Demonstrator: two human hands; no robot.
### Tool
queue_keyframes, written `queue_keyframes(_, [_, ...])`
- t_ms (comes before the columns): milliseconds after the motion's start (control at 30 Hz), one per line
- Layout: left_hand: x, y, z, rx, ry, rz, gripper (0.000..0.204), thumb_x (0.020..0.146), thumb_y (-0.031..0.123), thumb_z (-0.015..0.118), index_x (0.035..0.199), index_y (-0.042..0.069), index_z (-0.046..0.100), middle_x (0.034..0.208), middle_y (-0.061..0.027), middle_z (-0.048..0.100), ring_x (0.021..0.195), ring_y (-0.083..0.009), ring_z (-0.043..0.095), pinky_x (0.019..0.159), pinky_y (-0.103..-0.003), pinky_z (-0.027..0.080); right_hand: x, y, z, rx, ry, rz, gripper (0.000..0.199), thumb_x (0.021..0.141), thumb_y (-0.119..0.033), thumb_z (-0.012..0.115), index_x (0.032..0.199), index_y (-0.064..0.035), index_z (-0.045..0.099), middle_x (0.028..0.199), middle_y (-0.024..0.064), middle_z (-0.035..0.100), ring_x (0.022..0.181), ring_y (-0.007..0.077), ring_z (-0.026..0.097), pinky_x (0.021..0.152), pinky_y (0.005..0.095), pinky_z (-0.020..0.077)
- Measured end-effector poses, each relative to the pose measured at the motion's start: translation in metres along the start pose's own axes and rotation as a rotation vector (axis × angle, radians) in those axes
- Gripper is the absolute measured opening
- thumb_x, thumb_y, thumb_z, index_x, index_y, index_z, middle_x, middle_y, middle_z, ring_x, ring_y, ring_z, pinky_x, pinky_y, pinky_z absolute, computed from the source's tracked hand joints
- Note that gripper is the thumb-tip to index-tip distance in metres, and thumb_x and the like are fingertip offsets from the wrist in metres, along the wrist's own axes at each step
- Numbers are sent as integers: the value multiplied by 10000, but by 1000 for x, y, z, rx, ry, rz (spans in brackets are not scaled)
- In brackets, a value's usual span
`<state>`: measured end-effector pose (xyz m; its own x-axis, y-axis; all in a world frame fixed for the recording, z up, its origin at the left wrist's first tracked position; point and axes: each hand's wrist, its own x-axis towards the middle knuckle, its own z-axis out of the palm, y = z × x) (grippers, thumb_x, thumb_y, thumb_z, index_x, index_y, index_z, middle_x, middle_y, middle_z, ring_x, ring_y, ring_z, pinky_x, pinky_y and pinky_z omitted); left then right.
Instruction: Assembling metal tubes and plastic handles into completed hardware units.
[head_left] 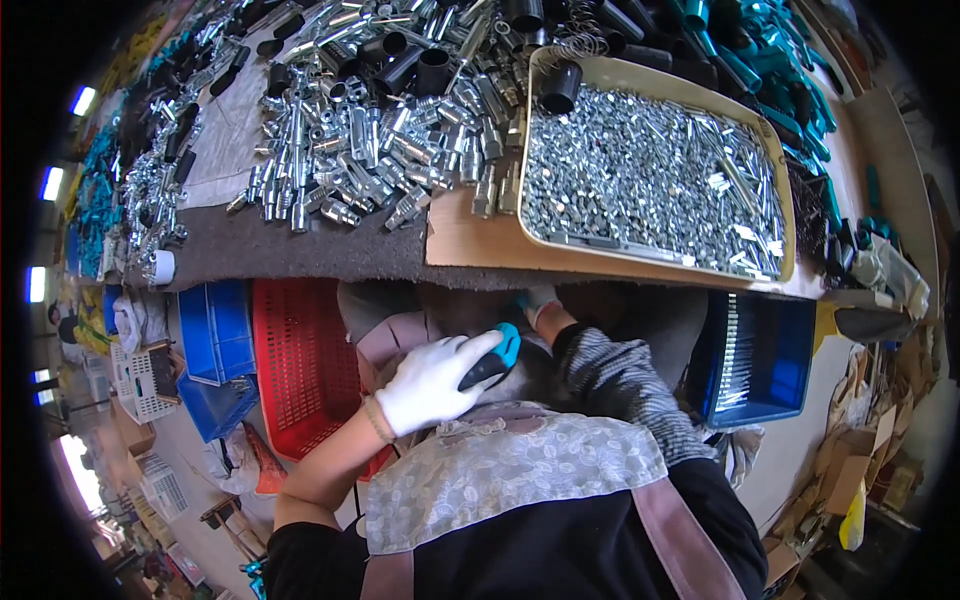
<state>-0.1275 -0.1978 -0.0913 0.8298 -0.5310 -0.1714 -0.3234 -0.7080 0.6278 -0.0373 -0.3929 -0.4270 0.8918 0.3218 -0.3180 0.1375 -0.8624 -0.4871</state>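
My left hand, in a white glove, is closed around a teal-and-black tool handle above my lap. The handle's rounded teal end points away from me, and its black part lies under my fingers. My right hand, also gloved, reaches to the bench's front edge, where the edge and shadow hide most of its fingers. A small teal patch shows beside them; what it belongs to is unclear. A patterned grey apron covers my front.
On the bench lie a heap of metal fittings, a cream tray of small metal parts, black tubes and teal tool bodies. Below stand a red basket and blue bins on the left, another blue bin on the right.
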Motion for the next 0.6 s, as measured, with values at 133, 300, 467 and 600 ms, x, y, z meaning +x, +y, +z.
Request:
queue_keyframes(133, [26,-20,23,-14,-11,-66,496,838,300,701,1271,85,586,1094,-173,658,976,-369,649,859,-440,525,26,34,80,96,694,-253,278,947,-263,585,1126,-87,704,1017,146,734,998,331,680,910,398,525])
queue_keyframes(300, [29,-35,45,26,-2,-128,490,833,351,704,1250,106,625,1111,-148,672,995,-338,653,866,-431,533,18,14,77,399,467,-67,297,951,-272,583,1160,-90,688,1055,149,722,1028,329,666,928,401,513])
queue_keyframes(467, [39,-41,67,17,89,-67,475,836,353,681,1239,112,612,1043,-146,666,904,-343,663,795,-446,545,-124,131,55,676,164,110,318,954,-282,582,1194,-94,673,1094,152,711,1059,327,652,947,404,502])
queue_keyframes(600, [44,-34,65,-34,42,-178,459,837,331,672,1224,93,608,1030,-166,663,910,-361,666,785,-461,544,-207,202,29,849,-55,263,336,957,-289,580,1221,-96,660,1124,155,701,1083,325,641,962,406,492])
